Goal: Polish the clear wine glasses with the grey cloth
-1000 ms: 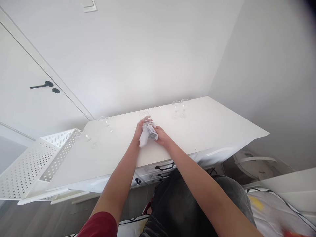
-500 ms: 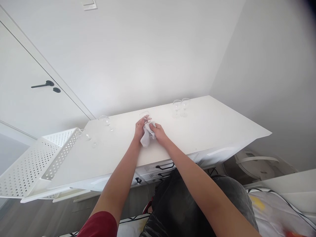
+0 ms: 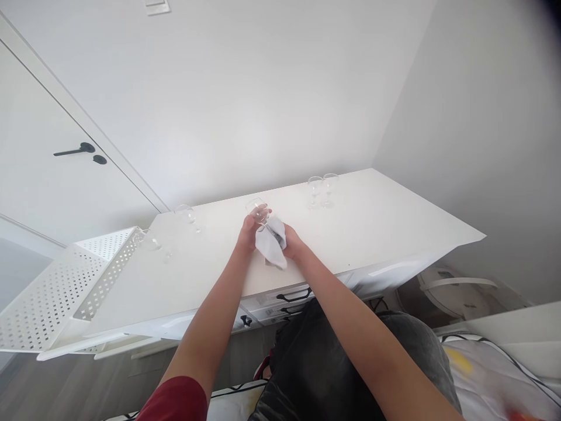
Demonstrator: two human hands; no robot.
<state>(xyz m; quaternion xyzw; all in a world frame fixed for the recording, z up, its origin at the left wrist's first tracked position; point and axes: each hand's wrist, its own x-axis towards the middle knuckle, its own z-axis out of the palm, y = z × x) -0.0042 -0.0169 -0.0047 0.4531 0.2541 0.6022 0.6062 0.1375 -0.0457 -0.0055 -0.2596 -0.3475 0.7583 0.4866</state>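
Over the middle of a white countertop (image 3: 377, 228), my left hand (image 3: 248, 234) grips a clear stemmed glass (image 3: 257, 210) by its lower part, bowl tilted away from me. My right hand (image 3: 293, 245) holds a white cloth (image 3: 272, 245) pressed against the glass's stem side. The two hands touch each other around the cloth. Part of the glass is hidden by cloth and fingers.
Two clear glasses (image 3: 322, 188) stand at the back right of the countertop. Two more glasses (image 3: 188, 215) (image 3: 151, 241) are at the back left, beside a white perforated rack (image 3: 65, 286). Drawers with black handles (image 3: 293, 296) lie under the counter edge. A door with a black handle (image 3: 74, 151) is at left.
The cloth has shifted from under my left hand to hang lower and to the right, in my right hand. The glass stays in my left hand, tilted slightly more.
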